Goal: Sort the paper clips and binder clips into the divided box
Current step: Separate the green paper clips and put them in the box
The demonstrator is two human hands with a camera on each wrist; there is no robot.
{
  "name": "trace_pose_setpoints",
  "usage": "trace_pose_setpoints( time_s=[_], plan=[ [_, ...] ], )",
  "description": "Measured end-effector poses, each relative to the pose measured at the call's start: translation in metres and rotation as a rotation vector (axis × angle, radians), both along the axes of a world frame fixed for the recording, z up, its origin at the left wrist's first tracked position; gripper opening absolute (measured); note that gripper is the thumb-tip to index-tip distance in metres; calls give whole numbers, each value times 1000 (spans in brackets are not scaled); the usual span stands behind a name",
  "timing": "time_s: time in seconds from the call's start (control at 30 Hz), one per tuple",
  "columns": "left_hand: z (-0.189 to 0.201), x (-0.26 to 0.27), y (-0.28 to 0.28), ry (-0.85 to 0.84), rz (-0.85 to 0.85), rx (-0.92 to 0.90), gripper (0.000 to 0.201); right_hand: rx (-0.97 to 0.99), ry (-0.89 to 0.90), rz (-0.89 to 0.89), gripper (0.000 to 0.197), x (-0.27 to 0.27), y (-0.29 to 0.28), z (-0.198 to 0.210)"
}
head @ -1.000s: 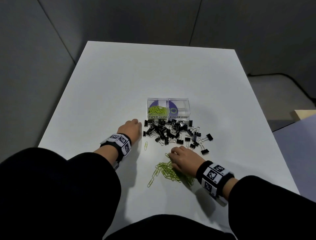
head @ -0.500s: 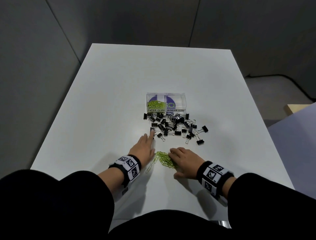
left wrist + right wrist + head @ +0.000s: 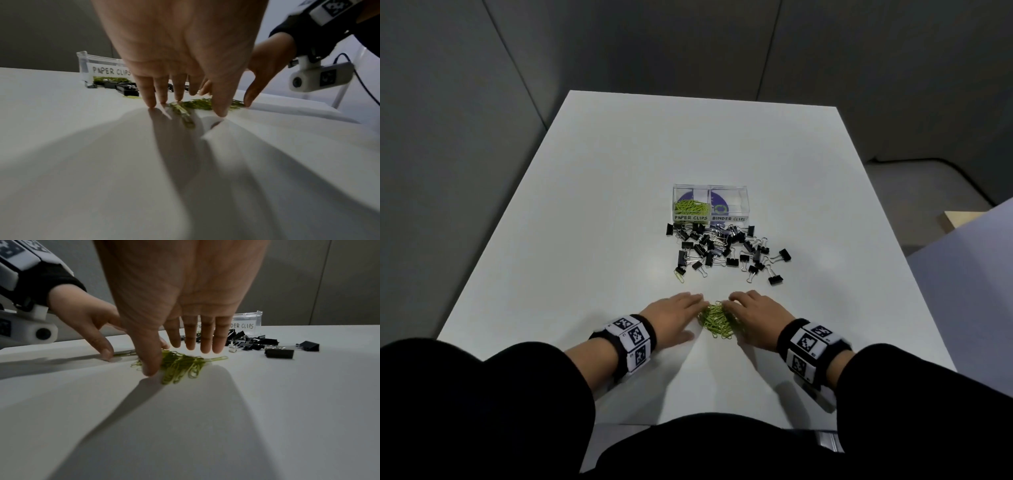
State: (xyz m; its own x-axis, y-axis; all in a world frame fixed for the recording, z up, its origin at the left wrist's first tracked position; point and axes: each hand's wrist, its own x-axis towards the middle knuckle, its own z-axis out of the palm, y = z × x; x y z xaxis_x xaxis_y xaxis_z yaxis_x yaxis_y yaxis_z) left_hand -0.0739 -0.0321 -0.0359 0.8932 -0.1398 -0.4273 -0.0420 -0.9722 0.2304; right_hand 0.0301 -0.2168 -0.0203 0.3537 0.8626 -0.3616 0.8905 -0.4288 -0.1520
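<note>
A: Green paper clips pile (image 3: 717, 320) sits on the desk (image 3: 592, 212) near its front edge, between both hands. Where do the hands stand?

B: Left hand (image 3: 671, 317) flat on the desk, fingers straight, tips touching the pile's left side. Right hand (image 3: 755, 317) also spread and relaxed, fingers over the pile's right side, thumb down by its near end. Neither one grips anything.

A: Pile axis?

B: Roughly runs away from the person, slightly tilted; single clips inside it point all ways, can't give 1 direction. 1 stray paper clip (image 3: 679, 275) lies apart, further out and left, long axis angled toward the far left.

A: Binder clips?

B: Black binder clips (image 3: 726, 250) scattered past the pile, loose, pointing every way, spread from just in front of the divided box (image 3: 710, 204) out to the right.

A: Box contents?

B: Clear, 2 compartments. Left 1 labelled PAPER CLIPS, holds green clips. Right 1 labelled BINDER CLIPS; no clips visible in it.

A: Room to move?

B: Wide bare desk to the left of the box and beyond it up to the far edge. Bare strip right of the binder clips up to the right edge. Front edge lies close behind the wrists.
</note>
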Motion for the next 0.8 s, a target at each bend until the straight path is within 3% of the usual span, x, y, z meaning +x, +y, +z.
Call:
trace_pose_setpoints(
  time_s=[0.13, 0.33, 0.53, 0.67, 0.8],
  plan=[
    [8, 7, 20, -34, 139, 53, 65, -42, -5, -218, 64, 5, -13, 5],
    [6, 8, 22, 48, 101, 95, 64, -108, 126, -330, 79, -8, -15, -4],
    [8, -1, 14, -14, -1, -14, 74, -28, 192, -267, 63, -11, 4, -6],
    [10, -8, 22, 9, 83, -17, 81, -44, 172, -345, 66, -6, -2, -2],
    [9, -4, 21, 42, 233, -98, 59, -54, 208, -426, 36, -4, -8, -3]
  ],
)
